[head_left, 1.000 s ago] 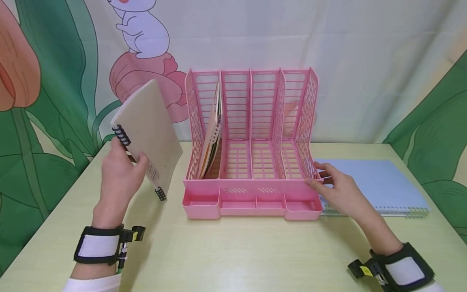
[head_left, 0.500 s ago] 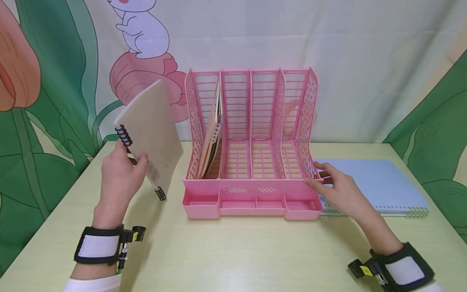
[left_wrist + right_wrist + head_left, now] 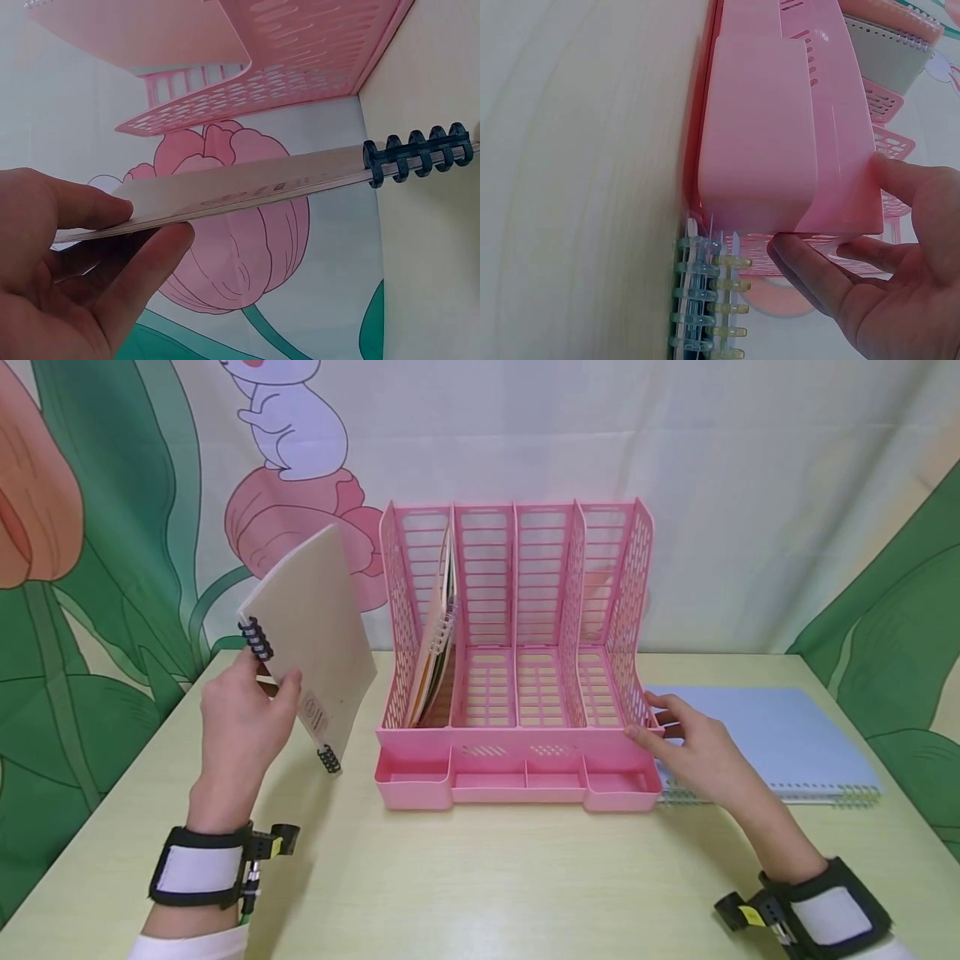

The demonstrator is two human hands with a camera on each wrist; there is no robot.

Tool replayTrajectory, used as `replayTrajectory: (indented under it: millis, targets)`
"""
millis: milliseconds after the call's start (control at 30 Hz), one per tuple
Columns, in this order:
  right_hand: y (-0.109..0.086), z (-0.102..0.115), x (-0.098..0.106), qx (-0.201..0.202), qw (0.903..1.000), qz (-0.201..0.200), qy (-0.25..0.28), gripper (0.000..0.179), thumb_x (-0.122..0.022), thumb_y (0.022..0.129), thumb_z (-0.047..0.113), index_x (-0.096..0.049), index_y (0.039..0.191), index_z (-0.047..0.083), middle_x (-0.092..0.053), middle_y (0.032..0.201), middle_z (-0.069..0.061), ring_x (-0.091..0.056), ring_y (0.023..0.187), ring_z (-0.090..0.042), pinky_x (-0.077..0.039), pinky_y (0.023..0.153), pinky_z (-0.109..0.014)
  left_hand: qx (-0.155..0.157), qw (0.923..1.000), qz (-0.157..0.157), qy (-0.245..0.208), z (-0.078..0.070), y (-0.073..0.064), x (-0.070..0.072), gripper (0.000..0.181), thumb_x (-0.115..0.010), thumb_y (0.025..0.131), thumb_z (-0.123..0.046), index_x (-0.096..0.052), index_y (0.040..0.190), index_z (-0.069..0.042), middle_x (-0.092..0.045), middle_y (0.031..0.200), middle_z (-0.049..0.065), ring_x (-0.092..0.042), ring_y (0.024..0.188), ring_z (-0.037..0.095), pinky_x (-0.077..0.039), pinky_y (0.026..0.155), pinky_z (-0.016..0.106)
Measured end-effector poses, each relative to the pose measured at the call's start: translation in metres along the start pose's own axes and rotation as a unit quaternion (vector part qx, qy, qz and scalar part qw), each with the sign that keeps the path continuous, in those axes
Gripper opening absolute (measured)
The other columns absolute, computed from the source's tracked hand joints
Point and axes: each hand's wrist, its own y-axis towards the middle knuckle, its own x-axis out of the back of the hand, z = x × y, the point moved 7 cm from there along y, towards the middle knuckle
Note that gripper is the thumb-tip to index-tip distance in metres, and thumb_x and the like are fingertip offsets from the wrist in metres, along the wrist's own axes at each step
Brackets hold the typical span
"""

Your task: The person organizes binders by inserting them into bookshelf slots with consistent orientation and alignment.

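Observation:
My left hand (image 3: 243, 718) pinches a beige notebook (image 3: 318, 635) with black binding rings by its spine edge, left of the pink file organizer (image 3: 517, 764). The notebook stands upright at a slant; in the left wrist view, thumb and fingers lie on opposite sides of its pages (image 3: 255, 180). My right hand (image 3: 693, 743) holds the organizer's front right corner, thumb at the front rim and fingers against the outer side. In the right wrist view that corner (image 3: 757, 142) sits between thumb and fingers. Several spiral notebooks (image 3: 435, 643) lean in the organizer's leftmost slot.
A blue-covered spiral notebook (image 3: 772, 735) lies flat at the right, partly behind my right hand; ring bindings (image 3: 705, 300) show beside the organizer. Small open trays (image 3: 487, 777) run along the organizer's front. A printed cloth (image 3: 712, 485) hangs behind the table (image 3: 480, 885).
The beige notebook has turned slightly, its upper edge shifting a little to the right. My left hand has slid slightly lower along the spine. The right hand and organizer stay put.

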Motion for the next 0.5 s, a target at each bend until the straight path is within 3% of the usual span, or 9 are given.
replayTrajectory:
  millis: [333,433,500]
  targets:
    - [0.000,-0.001,0.000,-0.005,1.0000,0.001,0.000,0.076,-0.064,0.100,0.049,-0.041,0.154,0.000,-0.056,0.139,-0.027,-0.061,0.119,-0.042,-0.055,0.092,-0.057,-0.003,0.9998,-0.019,0.008,-0.004,0.000,0.008,0.036,-0.062,0.100,-0.012,-0.062,0.130,0.007,-0.069,0.117,0.028,-0.071,0.088,0.043,-0.059,0.066,0.055]
    - [0.000,-0.001,0.000,-0.006,1.0000,0.001,0.000,0.076,-0.063,0.100,0.049,-0.041,0.154,0.000,-0.057,0.139,-0.026,-0.061,0.120,-0.042,-0.055,0.092,-0.057,-0.001,0.9996,-0.027,0.012,-0.005,0.000,0.011,0.034,-0.063,0.100,-0.013,-0.064,0.128,0.007,-0.070,0.115,0.028,-0.072,0.086,0.042,-0.058,0.059,0.038]
    - [0.000,-0.001,0.000,-0.006,1.0000,0.001,0.001,0.076,-0.063,0.100,0.049,-0.041,0.154,0.000,-0.057,0.139,-0.027,-0.061,0.120,-0.043,-0.055,0.092,-0.057,0.003,0.9994,-0.030,0.016,-0.006,-0.001,0.013,0.034,-0.063,0.100,-0.014,-0.065,0.128,0.006,-0.071,0.113,0.027,-0.072,0.086,0.042,-0.051,0.053,0.022]
